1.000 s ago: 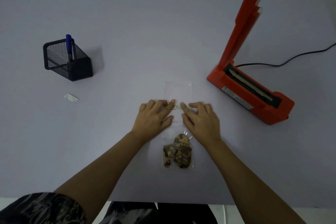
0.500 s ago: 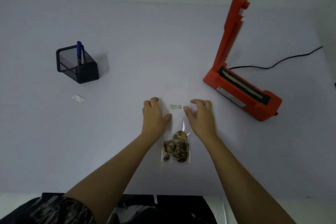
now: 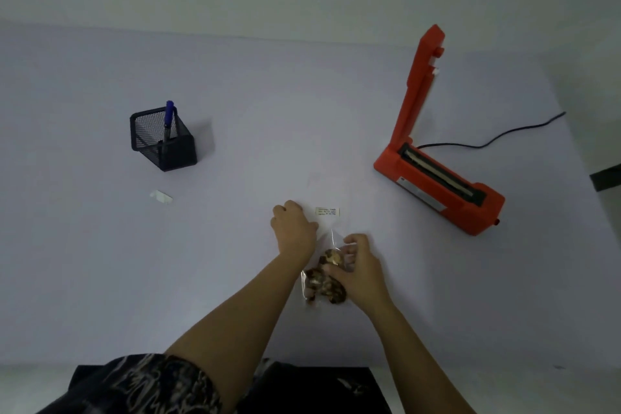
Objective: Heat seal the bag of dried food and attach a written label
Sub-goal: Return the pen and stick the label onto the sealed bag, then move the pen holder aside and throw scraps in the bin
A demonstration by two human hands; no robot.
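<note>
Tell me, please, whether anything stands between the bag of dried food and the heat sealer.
Nothing visible does: only bare table lies between the bag, held by the right hand, and the heat sealer, whose arm stands raised.

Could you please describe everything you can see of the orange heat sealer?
The orange heat sealer looks plastic and stands on the lilac table, far right. Its hinged arm is raised nearly upright, baring a black bed with a pale sealing strip. A silvery plate is on its side; a black cord trails off right. Nothing else touches it.
</note>
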